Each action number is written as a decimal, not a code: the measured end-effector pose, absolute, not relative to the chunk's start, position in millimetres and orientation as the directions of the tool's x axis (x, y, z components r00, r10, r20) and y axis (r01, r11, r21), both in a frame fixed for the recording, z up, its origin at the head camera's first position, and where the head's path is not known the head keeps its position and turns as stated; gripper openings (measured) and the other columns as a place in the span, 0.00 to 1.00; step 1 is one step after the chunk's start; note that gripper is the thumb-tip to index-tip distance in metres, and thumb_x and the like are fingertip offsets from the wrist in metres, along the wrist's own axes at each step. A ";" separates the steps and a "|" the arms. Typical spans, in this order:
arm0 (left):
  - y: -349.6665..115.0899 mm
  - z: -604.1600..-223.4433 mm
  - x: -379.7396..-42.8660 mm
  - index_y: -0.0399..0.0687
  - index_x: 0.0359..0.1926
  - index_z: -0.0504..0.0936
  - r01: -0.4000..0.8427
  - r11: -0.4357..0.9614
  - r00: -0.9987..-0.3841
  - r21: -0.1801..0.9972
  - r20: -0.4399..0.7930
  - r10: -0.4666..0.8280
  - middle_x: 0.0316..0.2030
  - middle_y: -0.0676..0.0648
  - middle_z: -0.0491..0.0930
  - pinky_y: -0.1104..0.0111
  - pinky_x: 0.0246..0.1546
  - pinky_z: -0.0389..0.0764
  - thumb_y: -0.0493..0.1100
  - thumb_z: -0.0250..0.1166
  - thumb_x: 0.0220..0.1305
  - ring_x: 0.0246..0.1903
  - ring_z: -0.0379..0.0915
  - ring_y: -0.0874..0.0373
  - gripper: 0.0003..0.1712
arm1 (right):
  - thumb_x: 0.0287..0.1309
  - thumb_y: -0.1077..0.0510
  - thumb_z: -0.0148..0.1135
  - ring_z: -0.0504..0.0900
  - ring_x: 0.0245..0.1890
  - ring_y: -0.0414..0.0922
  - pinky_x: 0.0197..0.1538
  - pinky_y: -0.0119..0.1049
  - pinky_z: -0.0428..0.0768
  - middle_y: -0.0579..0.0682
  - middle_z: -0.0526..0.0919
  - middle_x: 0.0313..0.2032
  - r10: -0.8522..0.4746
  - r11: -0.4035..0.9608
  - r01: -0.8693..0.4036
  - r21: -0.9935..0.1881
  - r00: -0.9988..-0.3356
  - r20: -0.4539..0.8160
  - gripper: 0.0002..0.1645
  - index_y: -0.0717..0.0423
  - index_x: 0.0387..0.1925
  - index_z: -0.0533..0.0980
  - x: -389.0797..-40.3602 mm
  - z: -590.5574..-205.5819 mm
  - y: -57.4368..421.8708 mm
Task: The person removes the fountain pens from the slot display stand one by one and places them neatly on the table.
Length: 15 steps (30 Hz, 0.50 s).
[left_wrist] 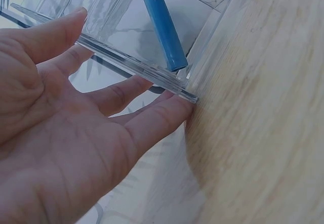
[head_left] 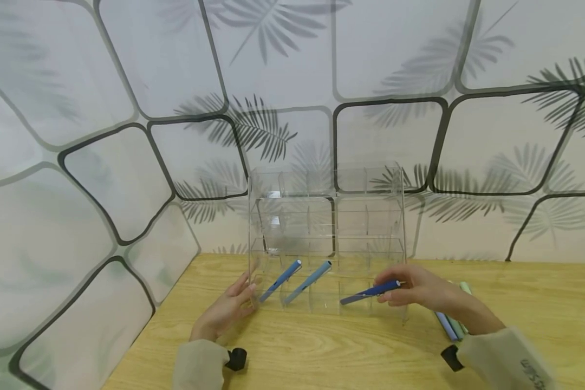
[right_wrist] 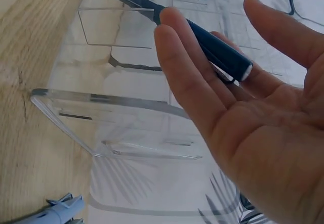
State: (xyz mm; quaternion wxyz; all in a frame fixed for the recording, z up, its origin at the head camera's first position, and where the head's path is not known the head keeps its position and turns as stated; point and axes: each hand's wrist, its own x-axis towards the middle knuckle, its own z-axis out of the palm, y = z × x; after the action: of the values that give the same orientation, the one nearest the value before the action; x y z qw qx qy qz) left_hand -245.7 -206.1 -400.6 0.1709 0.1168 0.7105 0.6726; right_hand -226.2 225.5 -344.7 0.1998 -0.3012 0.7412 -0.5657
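Note:
A clear tiered rack (head_left: 327,247) with divided compartments stands against the wall. My right hand (head_left: 421,288) holds a dark blue pen (head_left: 365,294) near its clip end between the fingers, its other end over the bottom row. In the right wrist view the thumb stays off this pen (right_wrist: 220,49). To its left, a blue pen (head_left: 281,280) and a lighter blue pen (head_left: 308,283) lean in bottom-row compartments. My left hand (head_left: 226,310) rests at the rack's left side; in the left wrist view its loosely extended fingers (left_wrist: 162,119) touch the clear side panel (left_wrist: 131,66).
Several pens (head_left: 447,326), bluish and green, lie on the wooden table (head_left: 322,352) by my right forearm, partly hidden under it. A wall covering with leaf patterns and dark outlines (head_left: 283,130) rises behind the rack and along the left.

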 end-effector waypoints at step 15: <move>-204.9 -402.8 -246.8 0.60 0.83 0.41 -0.067 0.062 -0.921 0.996 -0.085 0.380 0.78 0.32 0.38 0.38 0.71 0.49 0.43 0.44 0.83 0.76 0.34 0.33 0.35 | 0.76 0.67 0.50 0.87 0.45 0.42 0.51 0.39 0.85 0.63 0.83 0.46 -0.591 0.185 -0.271 -0.945 -0.799 0.113 0.17 0.82 0.54 0.70 -226.4 -340.7 229.2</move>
State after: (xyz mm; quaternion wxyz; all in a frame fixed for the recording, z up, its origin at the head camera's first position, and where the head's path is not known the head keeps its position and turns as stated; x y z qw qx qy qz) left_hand -246.8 -204.9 -402.8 0.1652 0.1102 0.7097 0.6760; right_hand -226.4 229.2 -340.7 0.1402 -0.2847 0.7568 -0.5714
